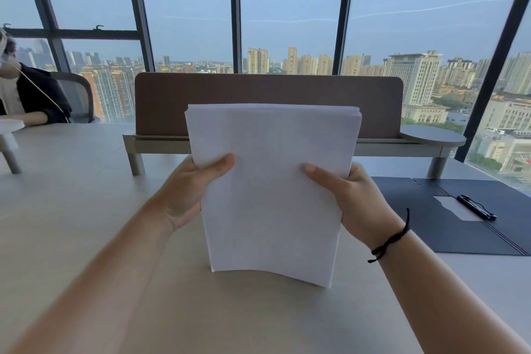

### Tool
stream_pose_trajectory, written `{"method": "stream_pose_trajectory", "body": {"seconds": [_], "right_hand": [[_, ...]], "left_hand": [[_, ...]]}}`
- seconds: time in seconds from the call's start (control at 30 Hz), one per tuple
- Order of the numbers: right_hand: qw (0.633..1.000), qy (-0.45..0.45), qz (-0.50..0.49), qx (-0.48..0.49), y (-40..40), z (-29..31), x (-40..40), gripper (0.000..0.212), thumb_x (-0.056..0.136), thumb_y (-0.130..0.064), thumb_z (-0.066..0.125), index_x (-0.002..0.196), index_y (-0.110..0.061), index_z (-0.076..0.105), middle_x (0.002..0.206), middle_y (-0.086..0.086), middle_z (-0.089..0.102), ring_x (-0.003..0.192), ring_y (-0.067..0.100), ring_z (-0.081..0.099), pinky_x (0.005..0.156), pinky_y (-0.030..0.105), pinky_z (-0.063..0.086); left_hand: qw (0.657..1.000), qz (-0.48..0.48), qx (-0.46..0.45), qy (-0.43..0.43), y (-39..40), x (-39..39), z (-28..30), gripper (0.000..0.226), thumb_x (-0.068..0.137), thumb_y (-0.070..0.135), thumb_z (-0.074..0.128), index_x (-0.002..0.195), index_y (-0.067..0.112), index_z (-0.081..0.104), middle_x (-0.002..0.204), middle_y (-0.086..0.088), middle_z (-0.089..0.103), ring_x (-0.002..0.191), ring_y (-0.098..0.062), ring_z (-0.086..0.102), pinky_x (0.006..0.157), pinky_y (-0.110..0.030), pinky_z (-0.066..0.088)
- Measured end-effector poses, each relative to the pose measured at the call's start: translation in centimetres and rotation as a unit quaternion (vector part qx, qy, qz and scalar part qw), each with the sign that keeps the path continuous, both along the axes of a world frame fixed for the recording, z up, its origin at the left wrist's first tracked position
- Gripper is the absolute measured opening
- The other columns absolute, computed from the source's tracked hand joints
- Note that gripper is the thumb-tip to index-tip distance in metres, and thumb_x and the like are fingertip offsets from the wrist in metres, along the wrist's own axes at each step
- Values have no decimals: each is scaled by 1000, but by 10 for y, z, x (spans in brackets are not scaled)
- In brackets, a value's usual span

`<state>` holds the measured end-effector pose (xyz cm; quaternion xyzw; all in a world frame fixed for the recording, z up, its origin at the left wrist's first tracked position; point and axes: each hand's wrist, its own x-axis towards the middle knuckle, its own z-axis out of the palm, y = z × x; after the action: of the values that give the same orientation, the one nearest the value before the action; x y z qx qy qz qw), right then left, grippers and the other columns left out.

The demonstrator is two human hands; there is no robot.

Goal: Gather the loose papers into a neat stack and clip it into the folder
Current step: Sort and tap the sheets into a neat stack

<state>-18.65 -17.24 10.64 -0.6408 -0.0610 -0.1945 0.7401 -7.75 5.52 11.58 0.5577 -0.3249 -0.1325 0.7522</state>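
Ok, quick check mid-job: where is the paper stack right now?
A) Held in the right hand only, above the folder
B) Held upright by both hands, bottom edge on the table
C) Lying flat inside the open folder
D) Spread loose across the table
B: the left hand and right hand grip the sides of the paper stack, standing it on the table; the open folder lies apart, to its right.

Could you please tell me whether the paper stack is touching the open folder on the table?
Apart. The head view shows the paper stack held upright by both hands, with bare table between it and the folder lying to the right.
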Motion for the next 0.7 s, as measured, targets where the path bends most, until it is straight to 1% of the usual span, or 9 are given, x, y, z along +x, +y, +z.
{"method": "stream_pose_trajectory", "body": {"seconds": [0.07, 0.17, 0.27, 0.37, 0.43, 0.5, 0.57, 0.63, 0.7], "right_hand": [[1000, -10, -18, -6, 2, 7, 0, 25, 77, -25, 75, 95, -9, 80, 104, 14, 79, 93, 30, 76, 83, 42, 59], [998, -38, -39, -21, 2, 21, -1, 25, 77, -27, 75, 93, -8, 80, 101, 13, 79, 91, 29, 76, 83, 43, 60], [997, -57, -48, -25, 0, 24, 0, 27, 74, -30, 78, 92, -9, 80, 101, 12, 79, 93, 30, 76, 86, 45, 60], [998, -1, -60, -28, -1, -10, 3, 24, 81, -23, 77, 98, -6, 79, 104, 15, 79, 97, 33, 75, 90, 52, 59], [995, 55, -68, -40, 0, -47, 1, 21, 84, -21, 76, 100, -7, 79, 103, 13, 79, 97, 32, 76, 92, 56, 57], [992, 95, -72, -41, 1, -77, -2, 26, 82, -27, 78, 100, -8, 79, 103, 12, 80, 97, 30, 76, 93, 56, 57], [991, 108, -72, -40, 1, -90, -3, 30, 80, -30, 79, 100, -9, 79, 103, 11, 80, 98, 30, 76, 93, 55, 57], [990, 108, -74, -53, -3, -90, -1, 26, 84, -28, 79, 100, -9, 79, 103, 11, 80, 97, 30, 76, 92, 54, 58], [989, 106, -88, -63, -11, -83, 1, 21, 87, -24, 77, 97, -6, 79, 99, 12, 80, 93, 30, 77, 87, 49, 60]], "left_hand": [[1000, 23, 0, -9, -3, -4, 6, 22, 79, 23, 64, 84, 32, 84, 95, 3, 80, 89, -16, 76, 75, -32, 62], [997, 64, -18, -31, -6, -4, 18, 18, 77, 26, 67, 83, 29, 84, 96, 4, 80, 92, -15, 76, 80, -32, 61], [996, 72, -24, -42, -5, -1, 22, 16, 76, 26, 69, 83, 29, 84, 96, 4, 80, 93, -16, 76, 83, -33, 61], [995, 93, 24, -2, -8, 4, -15, 17, 73, 26, 78, 89, 20, 82, 102, -3, 79, 97, -22, 75, 93, -44, 56], [991, 108, 78, 18, -11, 1, -51, 27, 71, 29, 86, 95, 18, 79, 105, -4, 79, 100, -24, 75, 98, -49, 53], [987, 118, 99, 36, -13, -2, -77, 30, 72, 33, 84, 97, 19, 78, 105, -4, 79, 102, -25, 74, 95, -46, 55], [986, 126, 98, 43, -13, -4, -85, 30, 69, 39, 87, 92, 21, 81, 103, -4, 79, 102, -26, 74, 88, -39, 57], [985, 124, 116, 31, -13, -2, -83, 43, 60, 53, 88, 92, 24, 82, 104, -3, 79, 101, -23, 75, 90, -41, 57], [984, 122, 131, 15, -18, -1, -74, 42, 64, 50, 87, 93, 20, 81, 103, -2, 80, 99, -20, 75, 95, -45, 55]]}}
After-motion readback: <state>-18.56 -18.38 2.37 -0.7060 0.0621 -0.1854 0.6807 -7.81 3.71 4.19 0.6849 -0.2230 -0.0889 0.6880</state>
